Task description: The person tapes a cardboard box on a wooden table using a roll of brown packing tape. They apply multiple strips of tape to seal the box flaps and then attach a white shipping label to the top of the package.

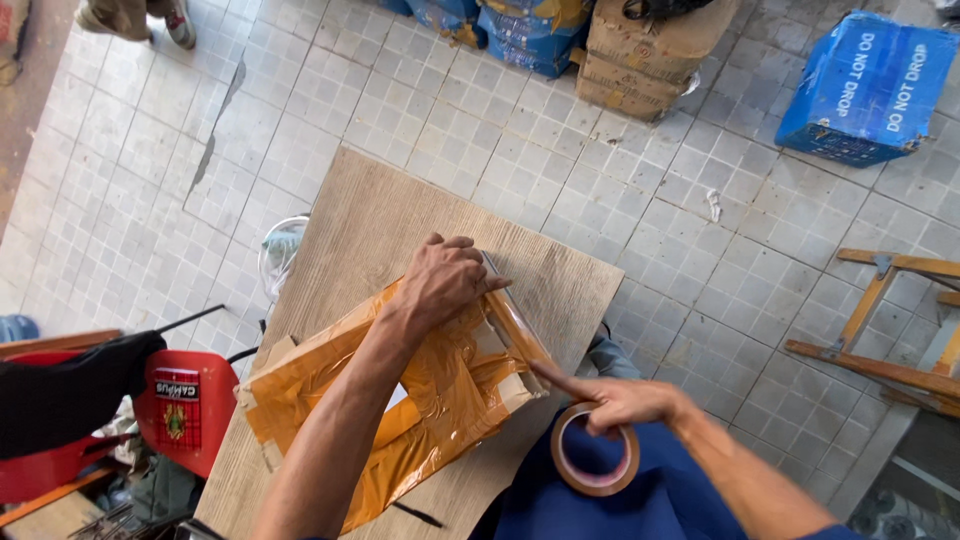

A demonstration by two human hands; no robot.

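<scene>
Parcel (400, 410) on worktop (390, 215) mostly wrapped in brown tape; far end unfinished. Left hand (445, 280) presses flat there, fingers spread. Right hand (625, 402) fingers closed on tape roll (596, 463) beside parcel.

Your parcel (400, 400) lies on the worktop (400, 215), left hand (440, 280) atop it. The tape roll (595, 462) sits right of it in your right hand (625, 403).

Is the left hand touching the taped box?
Touching. The head view shows the left hand pressed flat on top of the taped box, with no gap between its palm and the tape.
</scene>
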